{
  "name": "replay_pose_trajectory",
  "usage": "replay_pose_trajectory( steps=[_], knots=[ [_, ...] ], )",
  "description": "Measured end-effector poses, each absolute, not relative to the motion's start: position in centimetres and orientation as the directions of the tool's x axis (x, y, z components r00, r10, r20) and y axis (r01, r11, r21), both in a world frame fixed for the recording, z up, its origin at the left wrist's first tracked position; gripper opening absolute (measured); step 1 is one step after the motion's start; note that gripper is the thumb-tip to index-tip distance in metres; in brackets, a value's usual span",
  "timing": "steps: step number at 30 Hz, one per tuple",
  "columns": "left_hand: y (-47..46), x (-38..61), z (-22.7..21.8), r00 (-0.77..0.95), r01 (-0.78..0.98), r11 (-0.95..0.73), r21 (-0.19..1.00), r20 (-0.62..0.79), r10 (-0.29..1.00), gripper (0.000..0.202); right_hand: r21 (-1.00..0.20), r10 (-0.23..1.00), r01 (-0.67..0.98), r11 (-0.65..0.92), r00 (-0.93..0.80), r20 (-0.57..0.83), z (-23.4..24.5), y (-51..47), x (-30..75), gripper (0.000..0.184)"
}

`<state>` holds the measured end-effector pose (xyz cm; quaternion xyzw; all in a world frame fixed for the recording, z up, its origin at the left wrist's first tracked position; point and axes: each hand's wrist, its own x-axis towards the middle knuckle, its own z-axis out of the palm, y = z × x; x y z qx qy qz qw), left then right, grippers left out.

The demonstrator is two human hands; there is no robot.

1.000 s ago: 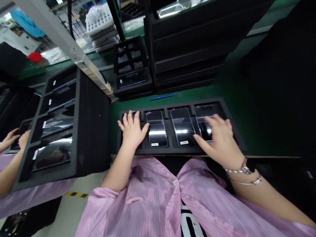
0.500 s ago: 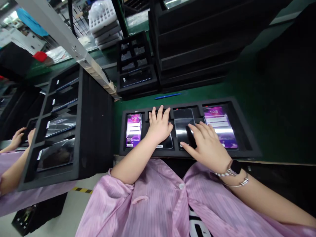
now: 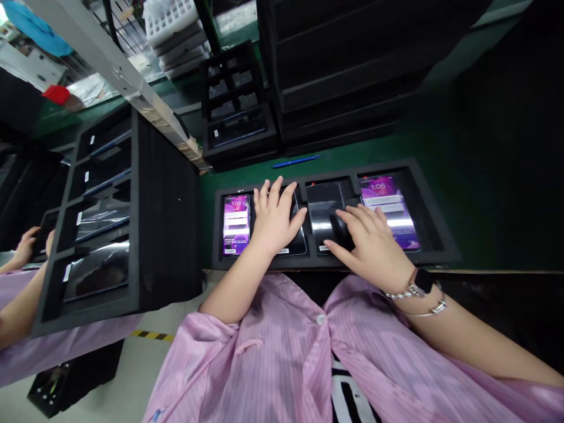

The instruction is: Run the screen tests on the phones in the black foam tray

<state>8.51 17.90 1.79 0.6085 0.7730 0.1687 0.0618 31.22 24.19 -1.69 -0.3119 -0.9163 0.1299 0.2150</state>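
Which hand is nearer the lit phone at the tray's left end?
Left. The left hand is just right of that lit phone, over the next phone; the right hand is farther right along the tray.

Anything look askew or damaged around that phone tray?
Nothing looks damaged or spilled. One mismatch: both end smartphones show lit screens, while the middle two look dark where visible. A blue pen lies loose behind the foam tray.

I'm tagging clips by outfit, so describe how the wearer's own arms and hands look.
The left hand and right hand are gloveless. The left sleeve is pinkish-purple, finely striped, ending near the elbow. The right arm wears a dark-faced watch, a chunky silver-coloured bracelet and a thin bangle.
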Motion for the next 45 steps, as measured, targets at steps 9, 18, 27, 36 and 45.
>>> replay_pose_trajectory(
  steps=[9,18,27,36,45],
  knots=[
    [11.5,10.2,4.8,-0.185,0.978,0.152,0.14,0.27,0.945,0.053,-0.397,0.535,0.377,0.837,-0.713,0.452,0.9,24.8,32.9,0.037],
    [8.9,9.4,4.4,-0.343,0.932,0.354,0.082,-0.124,0.931,0.06,-0.239,0.575,0.523,0.818,-0.758,0.308,-0.6,24.2,33.5,0.05],
    [13.4,6.0,1.8,-0.412,0.889,0.421,0.182,-0.086,0.907,0.065,-0.322,0.69,0.614,0.721,-0.681,0.246,-2.7,28.9,31.8,0.055],
    [12.0,5.7,3.9,-0.427,0.899,0.314,0.305,0.452,0.783,0.104,-0.407,0.684,0.551,0.729,-0.615,0.392,3.1,26.8,31.8,0.076],
    [9.7,7.6,-0.2,-0.363,0.914,0.286,0.287,0.264,0.894,0.082,-0.349,0.523,0.4,0.847,-0.744,0.416,-1.4,23.4,31.5,0.059]
  ],
)
